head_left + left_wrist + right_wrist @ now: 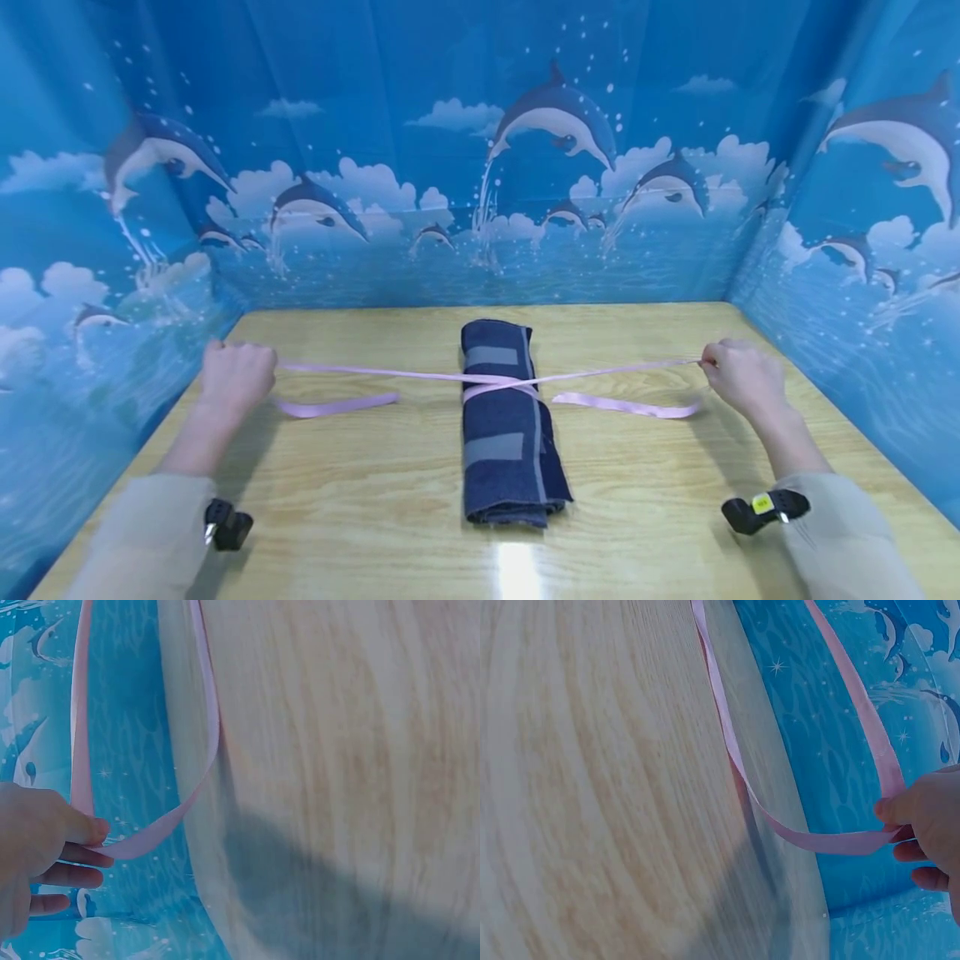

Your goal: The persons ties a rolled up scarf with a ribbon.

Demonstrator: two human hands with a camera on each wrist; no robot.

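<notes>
A rolled dark blue cloth [501, 475] with grey stripes lies lengthwise in the middle of the table. Around its upper half runs a pink ribbon [420, 374], whose two sides cross on top of the roll. My left hand [238, 373] pinches one side of the ribbon between thumb and forefinger, held out far to the left. Out to the right, my right hand [742, 375] pinches the other side the same way. Both stretches from roll to hand are straight. Past each hand a loose tail hangs in a curve and its end lies on the table.
The wooden table [360, 492] is bordered at the back and sides by a blue curtain [420, 275] printed with dolphins. Black wrist cameras sit on both sleeves. A bright reflection shows at the table's near edge.
</notes>
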